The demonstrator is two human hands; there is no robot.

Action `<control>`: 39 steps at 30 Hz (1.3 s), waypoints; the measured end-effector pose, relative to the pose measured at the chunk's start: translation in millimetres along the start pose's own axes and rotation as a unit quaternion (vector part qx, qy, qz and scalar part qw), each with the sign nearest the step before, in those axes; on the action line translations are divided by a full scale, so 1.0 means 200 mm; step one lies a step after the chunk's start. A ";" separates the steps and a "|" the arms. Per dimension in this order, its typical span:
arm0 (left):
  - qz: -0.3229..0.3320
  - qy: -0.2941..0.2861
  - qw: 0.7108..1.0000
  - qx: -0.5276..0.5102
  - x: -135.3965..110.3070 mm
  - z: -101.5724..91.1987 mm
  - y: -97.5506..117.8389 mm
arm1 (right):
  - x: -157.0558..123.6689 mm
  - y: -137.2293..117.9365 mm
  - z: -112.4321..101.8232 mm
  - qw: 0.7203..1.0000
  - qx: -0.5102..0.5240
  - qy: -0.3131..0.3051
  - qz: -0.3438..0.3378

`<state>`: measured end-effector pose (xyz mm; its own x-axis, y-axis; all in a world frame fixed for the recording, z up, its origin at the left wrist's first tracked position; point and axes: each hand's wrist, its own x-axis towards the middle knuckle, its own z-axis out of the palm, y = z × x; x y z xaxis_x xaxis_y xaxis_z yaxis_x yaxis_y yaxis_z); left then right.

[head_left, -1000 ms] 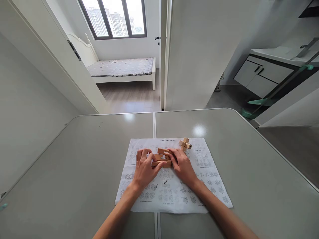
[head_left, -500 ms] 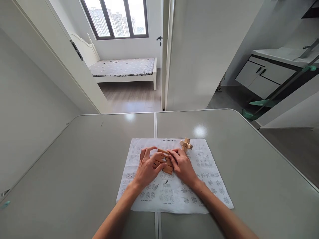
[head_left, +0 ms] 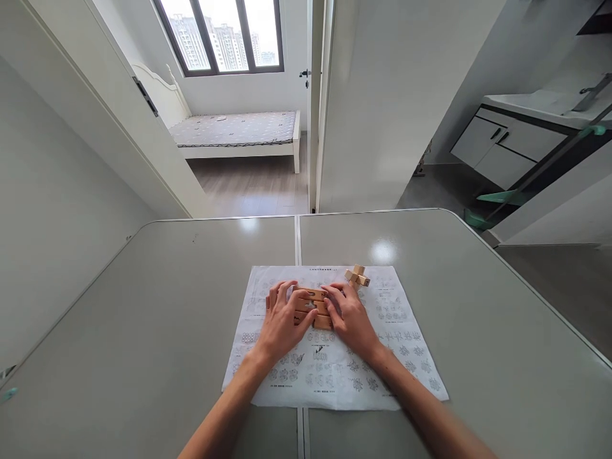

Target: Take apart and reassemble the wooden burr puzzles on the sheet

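Note:
Between my hands several notched wooden puzzle blocks [head_left: 322,322] lie side by side in a stack of rows on the printed sheet. My left hand [head_left: 283,315] grips their left end, with its thumb along the near block and its fingers curled over the far side. At the right end my right hand [head_left: 351,315] presses with bent fingers, holding the same blocks. Parts of the blocks are hidden under the fingers. Just beyond my right hand stands an assembled cross-shaped wooden puzzle [head_left: 357,276].
The white sheet [head_left: 335,382] of printed diagrams lies across the seam of a grey table [head_left: 143,319]. Past the table's far edge are an open doorway, a bed [head_left: 239,131] and a wall panel. A cabinet [head_left: 511,140] stands at the far right.
The blocks have turned from a slant to nearly level, their rows lining up more evenly. Both hands have stayed around them with small finger shifts. The cross-shaped puzzle has not moved.

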<state>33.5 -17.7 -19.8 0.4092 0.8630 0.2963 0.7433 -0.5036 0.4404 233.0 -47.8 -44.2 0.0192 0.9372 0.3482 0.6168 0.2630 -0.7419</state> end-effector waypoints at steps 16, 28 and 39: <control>-0.186 0.146 0.965 0.115 0.05 -0.05 -0.31 | 0.01 -0.01 -0.02 0.999 0.042 0.018 0.011; -0.116 0.112 0.977 0.137 0.04 -0.05 -0.27 | 0.01 -0.05 -0.07 0.958 0.205 0.088 0.179; -0.097 0.055 0.984 0.141 0.03 0.00 -0.29 | 0.04 -0.06 -0.09 0.934 0.261 0.092 0.227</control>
<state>-8.3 17.2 -43.1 0.1964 0.9245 0.3265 0.9252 -0.2851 0.2506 239.4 -48.4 -21.7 0.3503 0.9365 -0.0129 0.0446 -0.0304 -0.9985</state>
